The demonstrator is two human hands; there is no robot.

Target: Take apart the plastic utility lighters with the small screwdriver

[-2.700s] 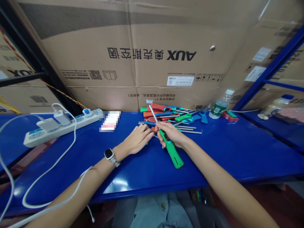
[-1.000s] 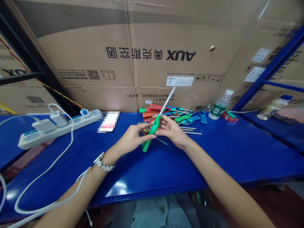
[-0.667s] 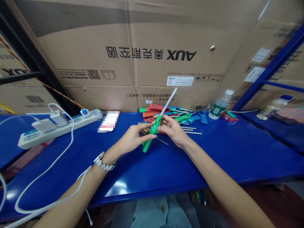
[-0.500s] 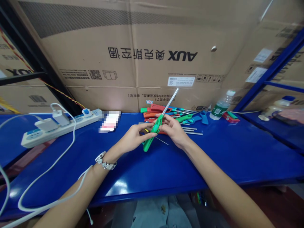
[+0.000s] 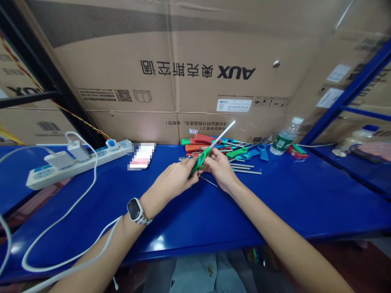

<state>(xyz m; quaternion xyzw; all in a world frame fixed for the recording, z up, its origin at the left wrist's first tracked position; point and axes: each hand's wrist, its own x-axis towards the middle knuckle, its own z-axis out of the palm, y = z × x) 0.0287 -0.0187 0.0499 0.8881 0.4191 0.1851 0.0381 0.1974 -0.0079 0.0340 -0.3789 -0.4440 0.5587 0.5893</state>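
Between both hands is a green long-necked gas lighter (image 5: 200,162), its metal tube tilted up and to the right. My left hand (image 5: 179,176) wraps around the handle's lower end, hiding most of it. Closed on the lighter near the base of the tube is my right hand (image 5: 220,167). Behind the hands, a pile of similar lighters (image 5: 203,139) in red, orange, green and blue lies on the blue table (image 5: 195,219). A thin metal rod (image 5: 210,182) sticks out just below the hands; its other end is hidden.
A white power strip (image 5: 81,165) with chargers and a looping white cable (image 5: 61,217) is at left, the cable crossing my left forearm. A phone-like item (image 5: 142,156), partly blurred, lies nearby. A water bottle (image 5: 284,138) and small red box (image 5: 296,152) stand right. A large carton (image 5: 183,44) backs the table.
My left hand has rolled over the handle, its back and the watch face now showing. The lighter's tube has tipped further to the right and its tip is slightly lower.
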